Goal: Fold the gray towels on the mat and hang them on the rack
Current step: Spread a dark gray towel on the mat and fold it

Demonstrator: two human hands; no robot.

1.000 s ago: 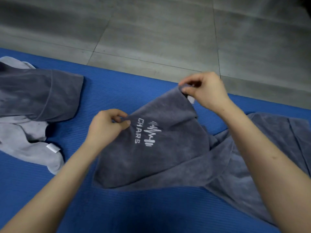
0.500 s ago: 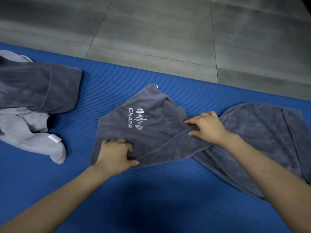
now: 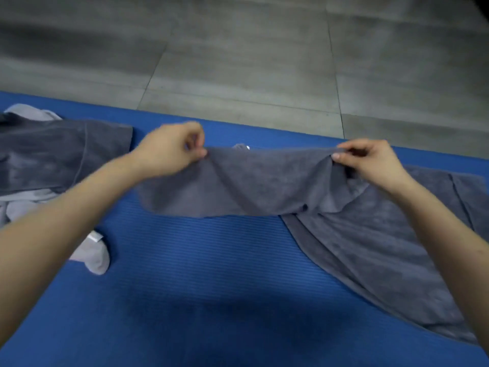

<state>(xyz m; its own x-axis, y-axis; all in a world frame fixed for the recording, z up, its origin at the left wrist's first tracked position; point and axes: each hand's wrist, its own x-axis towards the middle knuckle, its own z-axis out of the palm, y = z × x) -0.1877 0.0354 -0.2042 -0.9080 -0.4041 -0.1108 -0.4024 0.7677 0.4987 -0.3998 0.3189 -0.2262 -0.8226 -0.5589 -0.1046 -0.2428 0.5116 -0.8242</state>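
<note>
Head view, looking down at a blue mat (image 3: 211, 287) with ribbed surface, gray tiled floor (image 3: 238, 62) beyond its far edge. Both forearms reach in from the bottom corners. Left hand (image 3: 172, 149) has its fingers curled in, thumb and fingertips pinching the upper edge of a dark gray towel (image 3: 264, 186) at that edge's left end; this hand is a bit motion-blurred, so exact finger placement is hard to tell. Right hand (image 3: 370, 162) pinches the same upper edge further right, thumb against forefinger with cloth bunched between them, the other fingers curled. The edge is pulled fairly taut between the two hands, sagging slightly in the middle. Below that edge the cloth drapes down toward the mat in a broad flap. The rest of the towel lies on the right side of the mat, running under the right forearm toward the lower right corner, with a hemmed border visible along its near side. A small white tag (image 3: 247, 147) pokes up just behind the stretched edge, near its middle. On the left side of the mat, well apart from the held towel, a second dark gray towel (image 3: 53, 154) lies loosely spread, partly on top of a crumpled light gray towel (image 3: 92, 255), which sticks out near the left forearm and shows a white label.
</note>
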